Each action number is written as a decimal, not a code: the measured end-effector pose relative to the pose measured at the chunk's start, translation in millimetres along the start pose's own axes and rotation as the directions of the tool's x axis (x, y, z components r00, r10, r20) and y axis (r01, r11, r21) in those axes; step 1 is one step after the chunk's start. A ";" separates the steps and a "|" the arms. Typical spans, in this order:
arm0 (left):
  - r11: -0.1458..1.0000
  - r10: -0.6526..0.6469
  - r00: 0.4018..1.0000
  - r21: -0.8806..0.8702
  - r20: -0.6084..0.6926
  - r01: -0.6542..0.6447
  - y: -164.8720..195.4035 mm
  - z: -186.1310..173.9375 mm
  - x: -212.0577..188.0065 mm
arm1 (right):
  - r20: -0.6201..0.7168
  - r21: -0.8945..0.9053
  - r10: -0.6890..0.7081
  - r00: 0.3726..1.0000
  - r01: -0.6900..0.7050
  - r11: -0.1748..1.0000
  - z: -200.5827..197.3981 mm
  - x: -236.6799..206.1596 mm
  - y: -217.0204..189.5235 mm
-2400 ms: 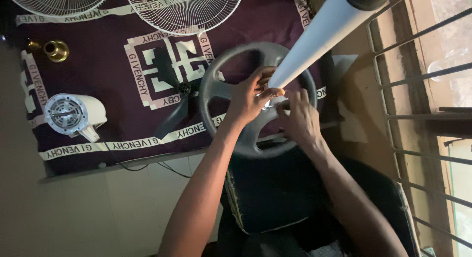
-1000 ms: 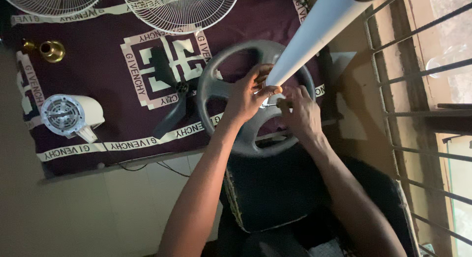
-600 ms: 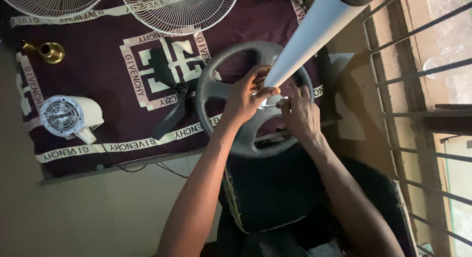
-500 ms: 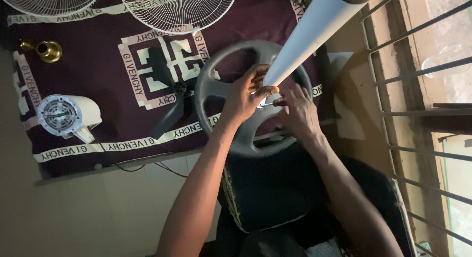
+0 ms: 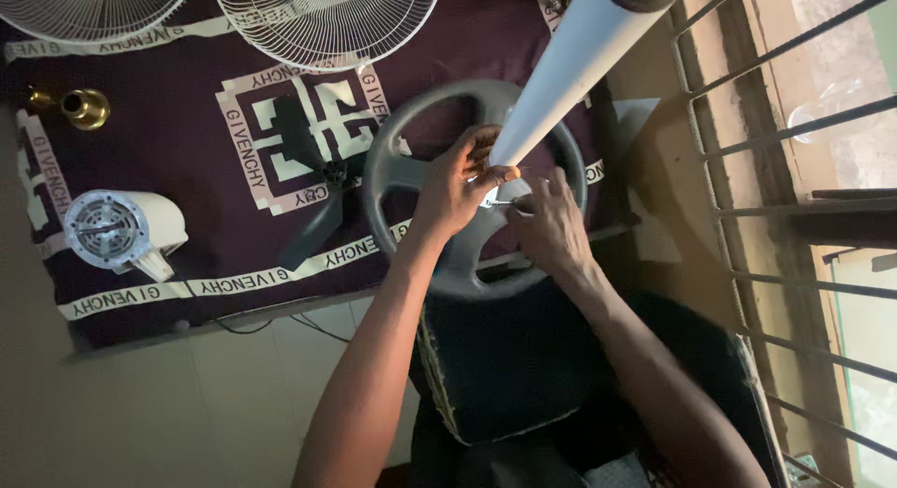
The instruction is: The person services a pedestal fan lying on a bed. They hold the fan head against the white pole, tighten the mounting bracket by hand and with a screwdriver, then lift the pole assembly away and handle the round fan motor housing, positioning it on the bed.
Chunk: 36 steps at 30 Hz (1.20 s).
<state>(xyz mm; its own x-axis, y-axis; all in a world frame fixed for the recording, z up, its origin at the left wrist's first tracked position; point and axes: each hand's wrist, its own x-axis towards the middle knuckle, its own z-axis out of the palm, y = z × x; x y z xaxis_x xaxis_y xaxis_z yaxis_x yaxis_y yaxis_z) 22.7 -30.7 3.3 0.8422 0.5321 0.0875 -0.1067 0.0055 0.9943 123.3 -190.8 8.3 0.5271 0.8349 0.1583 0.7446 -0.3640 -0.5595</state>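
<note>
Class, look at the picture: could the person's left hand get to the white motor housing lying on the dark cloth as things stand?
Probably yes: nothing lies between the left hand and the white motor housing, only open dark cloth. But it is gripping the white pole and would have to let go.

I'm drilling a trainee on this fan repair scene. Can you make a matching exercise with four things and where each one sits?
Things:
1. white pole
2. brass fitting
3. white motor housing
4. wire fan guard

Places:
A. left edge of the cloth, lower down
B. top middle of the cloth
C. rising from the grey round base at the hands
D. upper left corner of the cloth

Pairs: 1-C, 2-D, 3-A, 4-B
</note>
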 end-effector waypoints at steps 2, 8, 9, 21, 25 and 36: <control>1.000 -0.003 1.000 0.002 -0.006 0.004 1.1 0.7 -0.9 | 0.173 -0.056 0.399 0.900 -0.395 0.917 -1.6 4.4 -0.6; 0.999 0.019 0.999 0.038 -0.031 -0.018 1.1 4.0 -3.5 | 0.075 -0.130 -0.119 0.990 0.128 0.983 -8.1 3.5 6.5; 0.999 0.014 1.000 0.029 -0.028 -0.013 0.9 4.0 -4.0 | 0.085 -0.096 -0.036 0.996 0.044 0.994 -8.3 1.6 6.5; 0.999 0.039 0.999 0.016 -0.013 -0.039 -2.6 1.8 -4.0 | 0.119 -0.097 0.061 0.991 -0.050 0.994 -6.6 -1.1 -1.5; 1.000 -0.024 1.000 -0.020 -0.006 0.024 -4.2 0.6 -3.3 | 0.143 -0.158 0.123 0.982 -0.100 0.982 -3.5 1.4 6.5; 0.999 0.019 1.000 -0.029 -0.012 -0.019 -11.3 -0.9 -0.3 | 0.009 -0.086 -0.084 0.996 0.084 0.993 10.6 -3.1 9.6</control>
<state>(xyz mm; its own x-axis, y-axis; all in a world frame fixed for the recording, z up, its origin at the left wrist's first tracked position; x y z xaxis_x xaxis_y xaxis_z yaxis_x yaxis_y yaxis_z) 23.2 -30.1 -8.0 0.8336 0.5422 0.1056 -0.1385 0.0200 0.9902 124.5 -192.4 -6.2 0.4590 0.8663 0.1972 0.8188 -0.3263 -0.4723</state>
